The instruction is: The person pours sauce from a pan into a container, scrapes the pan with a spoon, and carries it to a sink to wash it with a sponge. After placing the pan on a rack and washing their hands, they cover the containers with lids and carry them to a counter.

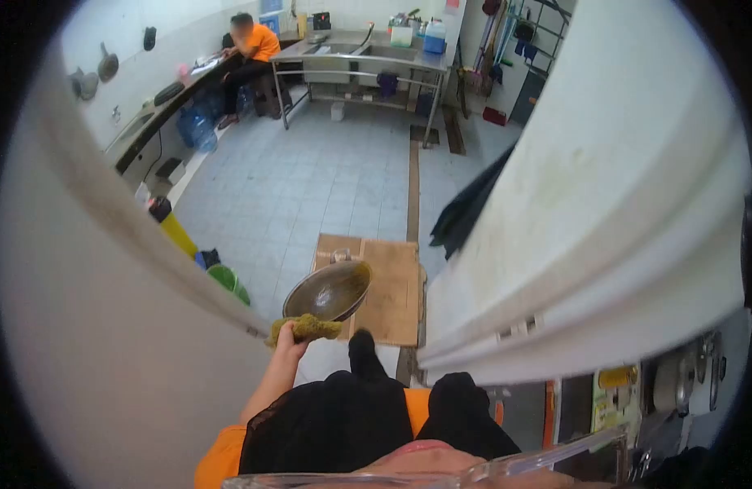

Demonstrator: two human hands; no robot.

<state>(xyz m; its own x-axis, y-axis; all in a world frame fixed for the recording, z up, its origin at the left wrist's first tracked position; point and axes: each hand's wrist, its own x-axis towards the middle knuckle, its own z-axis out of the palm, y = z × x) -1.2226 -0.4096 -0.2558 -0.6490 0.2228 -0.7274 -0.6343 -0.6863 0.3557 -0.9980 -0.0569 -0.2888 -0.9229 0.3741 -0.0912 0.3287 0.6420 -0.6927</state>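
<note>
My left hand (288, 339) is closed around a folded olive-yellow cloth (312, 328) at the near rim of a wok (327, 293). The wok is wide, dark and metal, with a loop handle (341, 256) on its far side. It hangs tilted in front of my legs, above a flat sheet of cardboard (390, 293) on the floor. How the fingers grip the rim is hidden behind the cloth. My right hand is not in view.
I am in a doorway, with a white door (588, 204) on the right. A green bucket (228, 282) stands at the left. Across the tiled floor are a metal sink table (360, 59) and a seated person in orange (260, 42). Dark cloth (474, 204) hangs by the door.
</note>
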